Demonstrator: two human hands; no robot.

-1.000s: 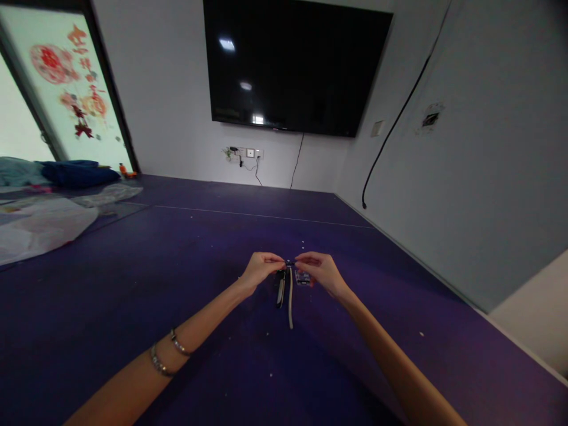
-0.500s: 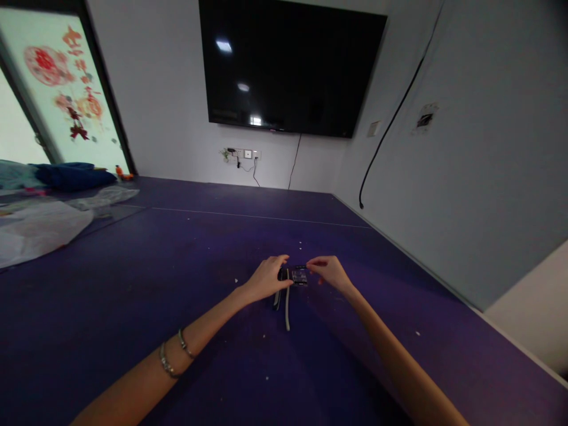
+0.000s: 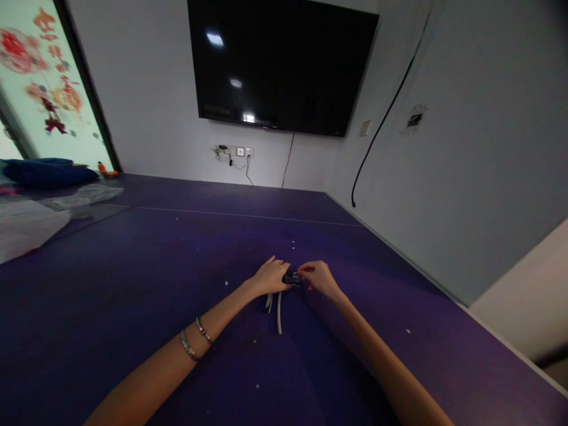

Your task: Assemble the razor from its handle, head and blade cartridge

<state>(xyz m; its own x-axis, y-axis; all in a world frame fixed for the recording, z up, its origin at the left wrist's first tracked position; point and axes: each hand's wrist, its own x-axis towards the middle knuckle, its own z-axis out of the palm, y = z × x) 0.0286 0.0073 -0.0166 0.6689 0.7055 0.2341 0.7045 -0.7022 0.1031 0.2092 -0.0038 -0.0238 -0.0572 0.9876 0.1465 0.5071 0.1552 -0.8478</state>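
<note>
A small dark rectangular piece with shiny markings [image 3: 291, 278], its exact kind too small to make out, lies low over the purple surface between my hands. My left hand [image 3: 270, 276] grips its left side, thumb at the near edge and fingers at the far edge. With thumb and fingertips pinched, my right hand [image 3: 318, 278] touches its upper right corner, on a thin dark strip that is mostly hidden. A pale grey cable [image 3: 279, 313] runs toward me from under my left hand. Beside it hang shorter dark and pale strands [image 3: 268, 303].
Small white scraps dot the purple surface [image 3: 177, 284]. Clear plastic wrapping [image 3: 35, 222] and a dark blue cloth bundle [image 3: 51, 173] lie at the left. A black cable [image 3: 381, 130] hangs down the right wall, and a television [image 3: 284, 65] is mounted ahead.
My left hand has closed in over the dark piece, covering more of it. My right hand has brought the thin strip down against its far edge. The view has turned slightly right.
</note>
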